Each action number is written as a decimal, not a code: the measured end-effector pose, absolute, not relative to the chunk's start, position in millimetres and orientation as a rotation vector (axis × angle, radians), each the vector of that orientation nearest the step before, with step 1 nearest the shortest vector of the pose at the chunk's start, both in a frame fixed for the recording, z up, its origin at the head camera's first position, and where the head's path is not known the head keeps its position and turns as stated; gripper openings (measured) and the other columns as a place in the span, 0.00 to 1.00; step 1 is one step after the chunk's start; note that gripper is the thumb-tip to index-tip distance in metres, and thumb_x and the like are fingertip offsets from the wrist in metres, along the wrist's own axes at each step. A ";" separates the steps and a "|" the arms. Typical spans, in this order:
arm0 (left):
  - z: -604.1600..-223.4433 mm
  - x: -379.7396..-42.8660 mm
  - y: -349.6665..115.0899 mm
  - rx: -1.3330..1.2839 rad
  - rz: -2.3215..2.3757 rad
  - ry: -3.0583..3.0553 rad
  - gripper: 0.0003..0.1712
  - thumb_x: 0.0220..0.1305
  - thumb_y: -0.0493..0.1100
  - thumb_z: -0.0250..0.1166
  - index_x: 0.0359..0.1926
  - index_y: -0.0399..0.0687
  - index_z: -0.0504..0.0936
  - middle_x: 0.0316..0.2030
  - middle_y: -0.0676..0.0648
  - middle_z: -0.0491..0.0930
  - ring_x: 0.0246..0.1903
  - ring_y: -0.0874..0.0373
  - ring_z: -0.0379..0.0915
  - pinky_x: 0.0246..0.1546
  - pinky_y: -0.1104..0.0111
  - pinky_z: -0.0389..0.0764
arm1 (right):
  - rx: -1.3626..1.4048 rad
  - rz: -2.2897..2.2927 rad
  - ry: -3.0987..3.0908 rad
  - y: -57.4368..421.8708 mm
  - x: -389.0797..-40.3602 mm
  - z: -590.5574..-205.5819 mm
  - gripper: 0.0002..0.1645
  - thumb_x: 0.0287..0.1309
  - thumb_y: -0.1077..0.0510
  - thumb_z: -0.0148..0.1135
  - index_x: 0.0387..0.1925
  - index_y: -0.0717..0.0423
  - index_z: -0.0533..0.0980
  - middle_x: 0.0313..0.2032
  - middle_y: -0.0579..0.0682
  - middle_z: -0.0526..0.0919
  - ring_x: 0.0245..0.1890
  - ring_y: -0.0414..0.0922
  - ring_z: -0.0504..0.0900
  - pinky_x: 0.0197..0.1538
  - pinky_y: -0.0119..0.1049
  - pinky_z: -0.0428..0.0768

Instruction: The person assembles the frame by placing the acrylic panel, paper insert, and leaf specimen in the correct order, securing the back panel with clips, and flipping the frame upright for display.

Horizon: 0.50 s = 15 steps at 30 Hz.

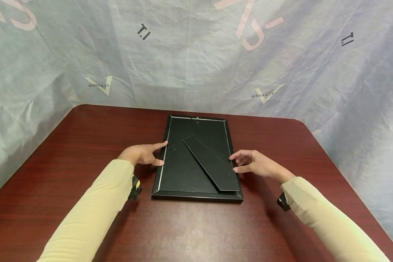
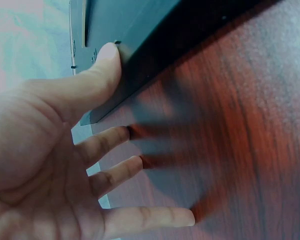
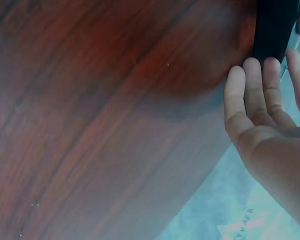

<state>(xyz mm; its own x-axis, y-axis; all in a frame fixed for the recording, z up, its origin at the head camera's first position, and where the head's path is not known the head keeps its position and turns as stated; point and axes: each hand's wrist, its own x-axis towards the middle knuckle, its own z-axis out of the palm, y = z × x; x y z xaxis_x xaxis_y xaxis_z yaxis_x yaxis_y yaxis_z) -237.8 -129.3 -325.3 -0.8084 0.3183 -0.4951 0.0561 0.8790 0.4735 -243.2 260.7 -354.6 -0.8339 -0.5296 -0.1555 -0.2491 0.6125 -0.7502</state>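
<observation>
A black picture frame (image 1: 196, 156) lies face down on the table, its back panel showing. Its stand (image 1: 213, 165) lies slantwise across that panel, toward the near right corner. On the frame's left side, my left hand (image 1: 142, 154) rests thumb and index finger on the edge. The left wrist view shows the left thumb (image 2: 109, 57) on the border, while other fingers of that hand spread down by the tabletop. My right hand (image 1: 257, 163) touches the right edge with thumb and index finger; in the right wrist view its other fingertips (image 3: 252, 65) lie against the frame's side (image 3: 275, 30).
The dark red wooden table (image 1: 196, 229) spreads around the frame. A pale printed sheet (image 1: 190, 54) hangs behind the table and along its sides. Black wrist devices (image 1: 135, 187) sit at both sleeve cuffs.
</observation>
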 end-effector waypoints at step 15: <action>-323.6 -237.2 -129.2 0.267 0.571 2.465 0.47 0.75 0.47 0.62 0.82 0.52 0.43 0.78 0.32 0.46 0.76 0.34 0.44 0.72 0.44 0.57 | -0.567 -1.012 2.461 262.2 -250.0 -352.0 0.44 0.60 0.53 0.74 0.74 0.56 0.67 0.67 0.65 0.69 0.62 0.60 0.74 0.60 0.55 0.76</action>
<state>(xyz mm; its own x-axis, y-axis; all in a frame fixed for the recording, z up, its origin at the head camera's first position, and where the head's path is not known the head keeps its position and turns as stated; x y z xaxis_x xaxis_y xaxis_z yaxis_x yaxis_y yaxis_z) -237.2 -129.2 -323.6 -0.8071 0.3119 -0.5014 0.0595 0.8878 0.4564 -250.0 262.2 -352.0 -0.8297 -0.5125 -0.2212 -0.2086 0.6523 -0.7287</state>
